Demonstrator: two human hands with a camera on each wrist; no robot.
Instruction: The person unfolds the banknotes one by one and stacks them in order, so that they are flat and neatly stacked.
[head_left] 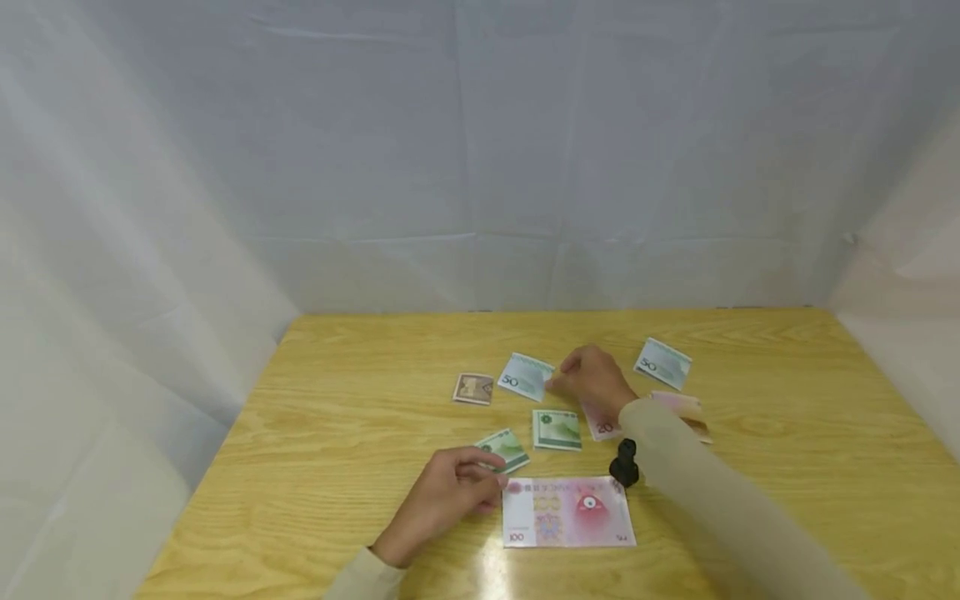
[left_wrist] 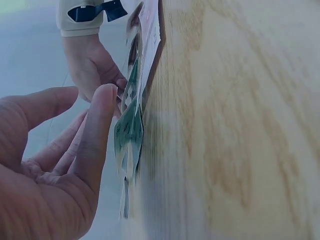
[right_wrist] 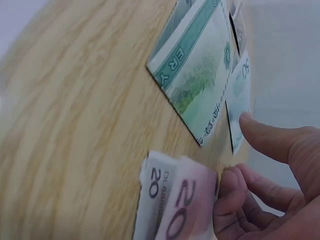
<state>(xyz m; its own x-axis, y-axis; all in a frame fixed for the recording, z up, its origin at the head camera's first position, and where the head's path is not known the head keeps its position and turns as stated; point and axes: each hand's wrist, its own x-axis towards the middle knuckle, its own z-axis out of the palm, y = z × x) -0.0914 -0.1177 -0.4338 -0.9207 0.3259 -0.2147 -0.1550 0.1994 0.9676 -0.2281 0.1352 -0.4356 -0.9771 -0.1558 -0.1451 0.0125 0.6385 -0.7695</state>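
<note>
My right hand (head_left: 597, 382) is at the right edge of a folded pale blue-green 50 banknote (head_left: 522, 377). Its thumb reaches that note in the right wrist view, with a gap between thumb and curled fingers. Under this hand lies a folded pink 20 banknote (right_wrist: 187, 202). My left hand (head_left: 448, 490) hovers beside a folded green banknote (head_left: 504, 452) and the flat pink 100 banknote (head_left: 566, 512); in the left wrist view its thumb and fingers stand apart, with nothing between them. A second folded green banknote (right_wrist: 200, 75) lies between the hands.
A small folded brown banknote (head_left: 473, 388) lies left of the 50. Another folded 50 banknote (head_left: 663, 363) sits at the right rear, and a pinkish-tan folded note (head_left: 678, 406) is partly behind the right forearm. White sheeting (head_left: 525, 167) surrounds the wooden table (head_left: 337, 417).
</note>
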